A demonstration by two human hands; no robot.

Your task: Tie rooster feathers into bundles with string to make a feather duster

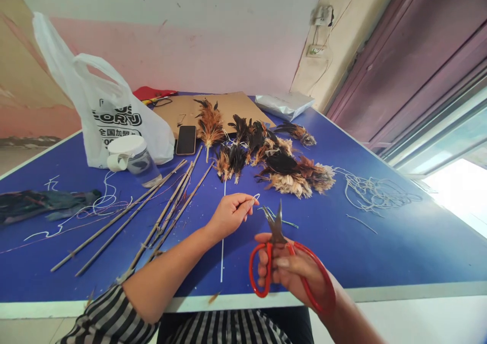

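Over the middle of the blue table, my left hand (pixel 233 214) pinches a white string (pixel 257 197), a short loop of it sticking out past the fingertips. My right hand (pixel 291 271) is closed around red-handled scissors (pixel 276 227), their blades slightly apart and pointing away from me. Just beyond the blades lie some thin green and white strands (pixel 287 222). Bundles of brown, black and cream feathers (pixel 281 164) are spread behind both hands. One reddish-brown feather bundle (pixel 210 123) rests farther back, its stem toward me.
Thin sticks (pixel 171 207) lie left of my left arm. A lidded clear jar (pixel 139 164), white plastic bag (pixel 114 115) and phone (pixel 186 140) stand or lie behind. Tangled string (pixel 375 192) is at right; dark cloth (pixel 41 204) at left. Cardboard (pixel 167 113) and a silvery packet (pixel 285 104) lie near the wall.
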